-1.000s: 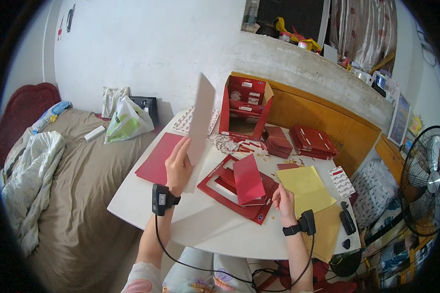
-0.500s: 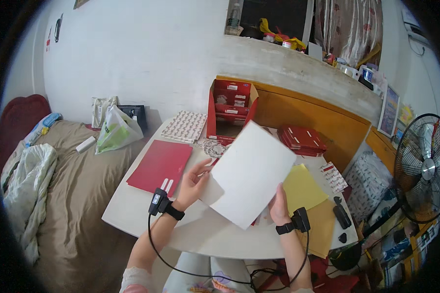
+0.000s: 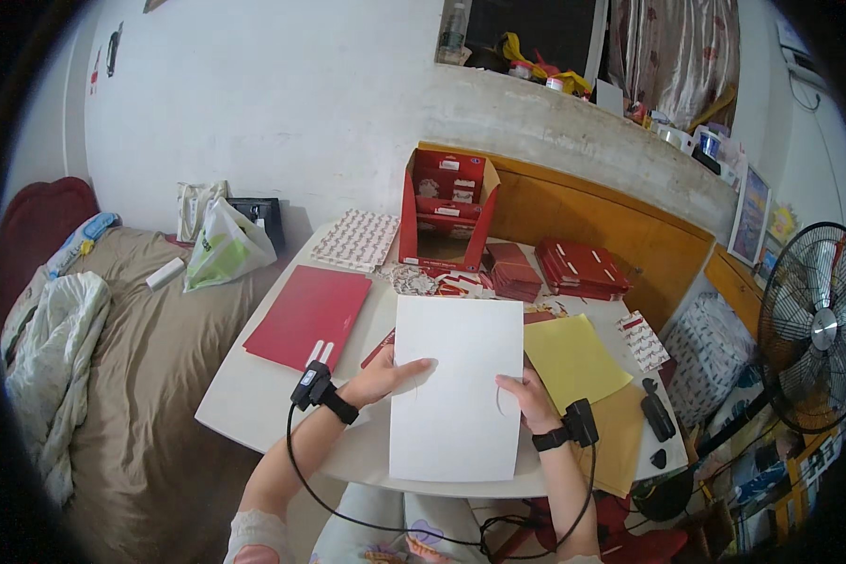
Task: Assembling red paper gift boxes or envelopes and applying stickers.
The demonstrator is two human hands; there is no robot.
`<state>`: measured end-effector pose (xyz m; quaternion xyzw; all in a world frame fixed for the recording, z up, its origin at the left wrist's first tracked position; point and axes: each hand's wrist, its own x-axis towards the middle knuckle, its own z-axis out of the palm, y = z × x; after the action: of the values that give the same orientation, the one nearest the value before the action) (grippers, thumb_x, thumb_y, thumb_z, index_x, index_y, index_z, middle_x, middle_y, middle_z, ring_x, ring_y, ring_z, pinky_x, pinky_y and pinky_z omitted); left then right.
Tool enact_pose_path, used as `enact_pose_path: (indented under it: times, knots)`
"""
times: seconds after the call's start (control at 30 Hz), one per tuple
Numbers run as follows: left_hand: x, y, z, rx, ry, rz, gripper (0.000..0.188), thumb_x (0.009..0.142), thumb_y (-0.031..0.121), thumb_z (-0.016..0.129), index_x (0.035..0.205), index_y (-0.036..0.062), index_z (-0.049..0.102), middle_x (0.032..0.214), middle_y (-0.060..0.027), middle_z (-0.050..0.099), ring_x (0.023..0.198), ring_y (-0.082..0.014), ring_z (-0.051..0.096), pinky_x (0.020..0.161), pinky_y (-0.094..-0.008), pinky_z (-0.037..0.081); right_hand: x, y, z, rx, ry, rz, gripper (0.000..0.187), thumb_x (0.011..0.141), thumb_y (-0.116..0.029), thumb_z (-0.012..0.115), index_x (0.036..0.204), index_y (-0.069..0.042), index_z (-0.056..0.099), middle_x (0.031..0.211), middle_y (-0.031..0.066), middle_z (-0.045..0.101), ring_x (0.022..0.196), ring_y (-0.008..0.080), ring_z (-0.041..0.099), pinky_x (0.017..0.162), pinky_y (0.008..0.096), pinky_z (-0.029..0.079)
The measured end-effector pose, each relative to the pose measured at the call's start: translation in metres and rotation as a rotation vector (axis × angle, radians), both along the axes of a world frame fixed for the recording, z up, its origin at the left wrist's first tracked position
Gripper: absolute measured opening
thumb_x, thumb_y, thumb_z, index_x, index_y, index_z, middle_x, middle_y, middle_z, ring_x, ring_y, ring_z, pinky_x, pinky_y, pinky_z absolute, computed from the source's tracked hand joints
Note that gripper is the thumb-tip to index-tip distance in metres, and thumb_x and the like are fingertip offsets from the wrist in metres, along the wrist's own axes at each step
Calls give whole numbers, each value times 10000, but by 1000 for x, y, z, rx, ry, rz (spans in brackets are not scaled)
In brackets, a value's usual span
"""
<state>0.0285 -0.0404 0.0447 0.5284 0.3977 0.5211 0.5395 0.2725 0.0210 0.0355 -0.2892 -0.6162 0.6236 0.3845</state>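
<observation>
A blank white sheet [image 3: 456, 432], card or thick paper, is held upright between my hands over the near part of the table. My left hand [image 3: 385, 373] grips its left edge, thumb on the front face and fingers behind. On the right edge, my right hand [image 3: 533, 399] pinches it the same way, its thumb lying on the front. Both wrists carry black straps with small cabled devices. A stack of red sheets [image 3: 305, 317] lies left of my left hand. Close to my right hand are yellow paper [image 3: 578, 362] and a tan sheet [image 3: 611, 442].
On the white table [image 3: 244, 399] stand an open red display box [image 3: 446, 221], red packs [image 3: 583, 268], smaller red pieces [image 3: 514, 273] and patterned sheets [image 3: 355, 239]. Black objects [image 3: 658, 416] lie at the right edge. A fan [image 3: 822, 324] is at right, a bed [image 3: 160, 376] at left.
The white sheet has turned from a slant to upright and come down nearer me. My left hand now grips its edge with the thumb in front; red pieces behind it have come into view.
</observation>
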Motion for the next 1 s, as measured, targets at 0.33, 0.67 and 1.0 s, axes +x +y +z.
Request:
enact_pose_path:
  times: [0.33,0.67,1.0]
  knots:
    - [0,-5,6,151,139,-70,389,807,163,569,1142,12,444,1059,-42,524,957,-104,485,836,-244,382,-1,-5,8,11,30,29,395,727,-82,613,1088,9,481,1028,67,547,957,146,503,822,268,385]
    - [-10,-6,4,-25,-64,-331,366,805,45,528,1161,0,456,1103,-101,527,983,-135,513,854,-255,407,4,-3,6,-191,2,138,238,743,-98,600,968,-24,589,1008,91,570,924,169,534,792,297,424]
    - [-14,-10,16,272,-44,-724,374,827,165,488,1146,-31,470,1207,-122,451,1154,-137,371,917,-264,357,5,1,17,203,292,516,192,767,-150,525,785,-5,650,1005,179,573,940,256,545,849,380,416]
